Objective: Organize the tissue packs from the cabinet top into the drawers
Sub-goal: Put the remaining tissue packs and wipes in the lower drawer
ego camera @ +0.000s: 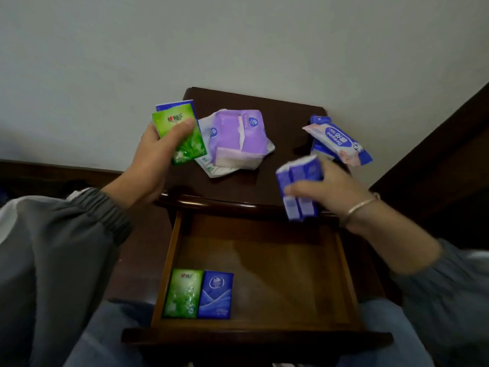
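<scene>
Left hand [156, 157] is raised over the left edge of the cabinet top [285, 115]. Fingers and thumb are curled round a green tissue pack [185, 139]. A blue-trimmed pack [174, 105] sits behind it in the same grip. A grey sleeve [66, 247] covers that arm.

Just right of that hand, a purple pack [238, 133] lies on the cabinet top. It rests on a crumpled white pack [211, 168].

Further right, near the back corner, a pink-and-blue wipes pack [341, 141] lies across a dark blue pack [320, 120].

Right hand [325, 192] is in front of those, over the cabinet's front edge. It grips a pair of blue packs [299, 186] held side by side; both are motion-blurred. There is a bracelet [357, 207] on that wrist.

Below the cabinet top, the drawer [169, 260] is pulled open. In its front left corner a green drawer pack [182, 294] lies flat. A blue drawer pack [215, 295] touches its right side, also flat.
</scene>
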